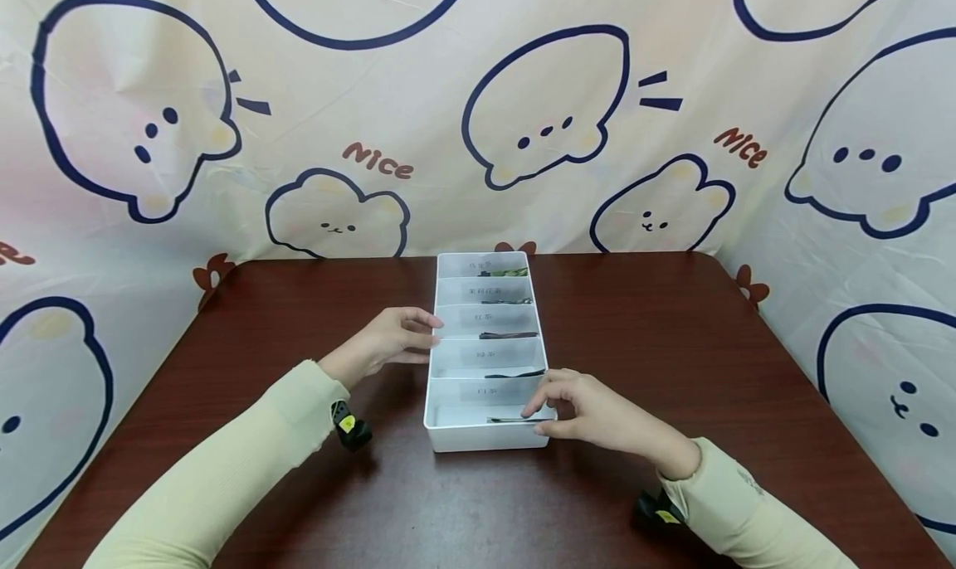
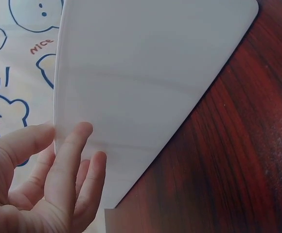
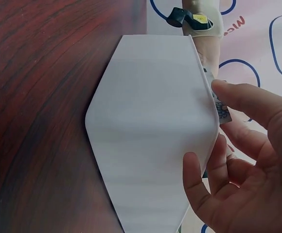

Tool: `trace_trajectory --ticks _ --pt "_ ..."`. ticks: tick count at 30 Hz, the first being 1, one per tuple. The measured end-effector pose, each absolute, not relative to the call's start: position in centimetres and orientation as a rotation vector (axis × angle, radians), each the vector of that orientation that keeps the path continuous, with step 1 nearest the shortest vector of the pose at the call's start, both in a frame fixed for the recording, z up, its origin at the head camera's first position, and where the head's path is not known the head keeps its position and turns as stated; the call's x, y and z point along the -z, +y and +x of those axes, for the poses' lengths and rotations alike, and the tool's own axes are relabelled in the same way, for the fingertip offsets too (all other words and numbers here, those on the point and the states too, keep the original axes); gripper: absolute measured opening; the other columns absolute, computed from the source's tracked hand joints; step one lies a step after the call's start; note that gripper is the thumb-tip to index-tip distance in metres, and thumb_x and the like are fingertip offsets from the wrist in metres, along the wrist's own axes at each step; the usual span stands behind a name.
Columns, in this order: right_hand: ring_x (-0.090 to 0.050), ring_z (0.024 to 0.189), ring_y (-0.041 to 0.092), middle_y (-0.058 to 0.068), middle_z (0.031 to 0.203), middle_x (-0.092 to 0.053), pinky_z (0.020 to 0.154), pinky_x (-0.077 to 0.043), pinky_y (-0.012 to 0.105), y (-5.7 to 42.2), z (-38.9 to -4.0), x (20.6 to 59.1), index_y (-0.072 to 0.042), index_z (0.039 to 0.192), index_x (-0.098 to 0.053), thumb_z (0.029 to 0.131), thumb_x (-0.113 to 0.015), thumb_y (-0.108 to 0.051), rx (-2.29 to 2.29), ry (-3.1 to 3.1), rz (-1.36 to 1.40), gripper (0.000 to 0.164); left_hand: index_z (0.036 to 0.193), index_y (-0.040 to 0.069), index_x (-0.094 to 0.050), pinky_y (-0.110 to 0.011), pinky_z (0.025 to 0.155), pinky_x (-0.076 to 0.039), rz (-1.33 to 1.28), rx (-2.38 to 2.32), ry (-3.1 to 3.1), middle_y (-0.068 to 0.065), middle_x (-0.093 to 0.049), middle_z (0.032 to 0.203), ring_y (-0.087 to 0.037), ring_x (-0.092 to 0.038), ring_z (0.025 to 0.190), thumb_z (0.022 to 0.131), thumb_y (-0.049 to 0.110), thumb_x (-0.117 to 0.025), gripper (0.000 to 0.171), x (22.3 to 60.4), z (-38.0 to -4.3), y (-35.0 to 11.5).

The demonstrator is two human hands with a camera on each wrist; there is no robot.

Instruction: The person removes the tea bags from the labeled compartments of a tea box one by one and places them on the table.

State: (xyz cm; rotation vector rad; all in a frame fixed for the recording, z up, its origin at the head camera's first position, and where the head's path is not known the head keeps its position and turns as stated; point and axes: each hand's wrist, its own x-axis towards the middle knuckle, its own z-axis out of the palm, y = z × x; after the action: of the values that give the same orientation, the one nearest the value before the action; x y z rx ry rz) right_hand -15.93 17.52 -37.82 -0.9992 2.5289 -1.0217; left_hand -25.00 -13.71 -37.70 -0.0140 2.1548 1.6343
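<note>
A white divided box (image 1: 487,438) stands lengthwise on the table, its compartments in a row with printed labels. Slim packets lie at the right of the compartments; the nearest packet (image 1: 511,420) is by the front wall. My left hand (image 1: 388,337) touches the box's left side with fairly straight fingers, several fingertips (image 2: 85,128) against the outer wall. At the near right corner is my right hand (image 1: 590,407), loosely bent, its index finger over the front compartment. In the right wrist view its thumb lies at the rim, overlapping a patterned packet (image 3: 222,110).
The dark red-brown table (image 1: 314,486) has a glossy wood grain. A cream curtain (image 1: 441,96) with blue bear drawings hangs behind and at both sides. Each wrist wears a small black device (image 1: 351,428) below a pale yellow sleeve (image 1: 224,461).
</note>
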Motion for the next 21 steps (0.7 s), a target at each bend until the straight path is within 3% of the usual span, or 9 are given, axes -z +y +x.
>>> trace_trajectory --ticks 10,17,21 --pt "-0.052 0.095 0.013 -0.014 0.099 -0.058 0.074 -0.047 0.022 17.38 -15.83 37.73 -0.029 0.097 -0.071 0.085 -0.074 -0.015 0.957 2.583 -1.02 0.019 0.119 0.0 -0.059 -0.047 0.09 -0.055 -0.013 -1.634 2.161 -0.021 -0.055 0.121 -0.024 -0.065 0.092 0.087 0.003 -0.069 0.034 37.8 -25.07 -13.69" --pt "-0.054 0.086 0.006 -0.012 0.098 -0.058 0.07 -0.053 0.028 17.4 -15.84 37.8 -0.027 0.092 -0.07 0.084 -0.075 -0.011 1.029 2.57 -1.028 0.019 0.119 0.0 -0.059 -0.049 0.092 -0.054 -0.016 -1.625 2.168 -0.021 -0.054 0.121 -0.025 -0.064 0.093 0.087 0.003 -0.069 0.034 37.67 -25.08 -13.66" --pt "-0.057 0.089 0.008 -0.011 0.099 -0.059 0.069 -0.053 0.023 17.38 -15.74 37.74 -0.026 0.09 -0.07 0.085 -0.073 -0.008 1.099 2.552 -1.002 0.019 0.119 0.0 -0.059 -0.05 0.093 -0.053 -0.023 -1.627 2.168 -0.021 -0.054 0.121 -0.025 -0.064 0.093 0.087 0.003 -0.069 0.033 37.67 -25.09 -13.59"
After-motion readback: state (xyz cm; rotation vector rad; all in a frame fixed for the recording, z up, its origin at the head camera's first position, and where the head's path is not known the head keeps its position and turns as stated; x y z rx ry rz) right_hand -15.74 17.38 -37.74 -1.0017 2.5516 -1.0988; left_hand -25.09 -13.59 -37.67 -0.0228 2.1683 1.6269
